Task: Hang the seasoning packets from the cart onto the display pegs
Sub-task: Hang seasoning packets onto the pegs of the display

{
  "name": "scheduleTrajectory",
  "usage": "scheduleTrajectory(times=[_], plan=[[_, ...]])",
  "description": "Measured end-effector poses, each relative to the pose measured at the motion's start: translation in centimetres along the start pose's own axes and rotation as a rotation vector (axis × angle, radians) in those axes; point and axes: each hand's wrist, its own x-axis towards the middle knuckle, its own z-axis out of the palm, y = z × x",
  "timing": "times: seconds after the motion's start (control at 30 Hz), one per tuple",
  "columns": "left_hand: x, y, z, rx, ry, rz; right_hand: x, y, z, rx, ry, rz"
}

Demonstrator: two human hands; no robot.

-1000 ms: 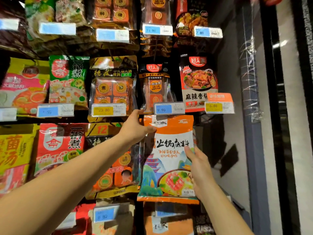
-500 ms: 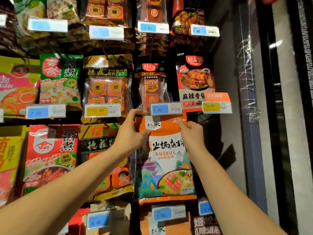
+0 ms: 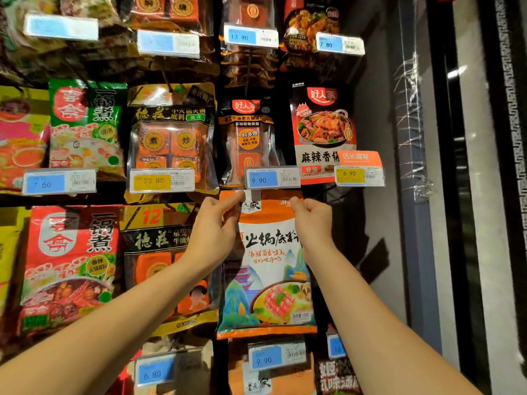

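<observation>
held packet: left edge partly under left hand | top-left tag: price blurred

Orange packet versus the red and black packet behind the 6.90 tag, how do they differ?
The orange packet has an orange top; the red and black packet a black one. The left hand and right hand pinch the orange packet's top corners; the red and black packet hangs untouched. Both picture a cooked dish.

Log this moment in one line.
left hand: pinches orange packet top-left | right hand: pinches top-right | packet top: under upper 9.90 price tag | peg: hidden
</observation>
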Motion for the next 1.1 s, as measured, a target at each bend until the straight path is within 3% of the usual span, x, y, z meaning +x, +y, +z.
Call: scheduleTrajectory(times=[0.23,0.43,0.53,0.67,0.93,1.1], plan=[[-0.2,0.4,0.4,0.128,0.048,-0.114,0.1,0.5,0.5,-0.09,0.046,0.078],[1.2,2.1,-1.7,0.354,0.123,0.283,-1.9,-0.8,0.5,-0.388,0.16,-0.096],[3.6,2.9,-2.3,0.405,0.029,0.365,-4.7,0.1,0.2,-0.45,0.06,-0.211],[4.9,2.7,-3.1,0.422,-0.016,0.434,-5.8,2.3,0.2,-0.713,-0.058,-0.28],[4.8,2.4,-3.1,0.317,-0.038,0.309,-4.7,3.6,2.1,-1.005,-0.055,-0.26],[-1.3,2.4,-2.4,0.167,0.042,0.233,-7.5,5.0,-1.8,-1.097,-0.15,-0.297]])
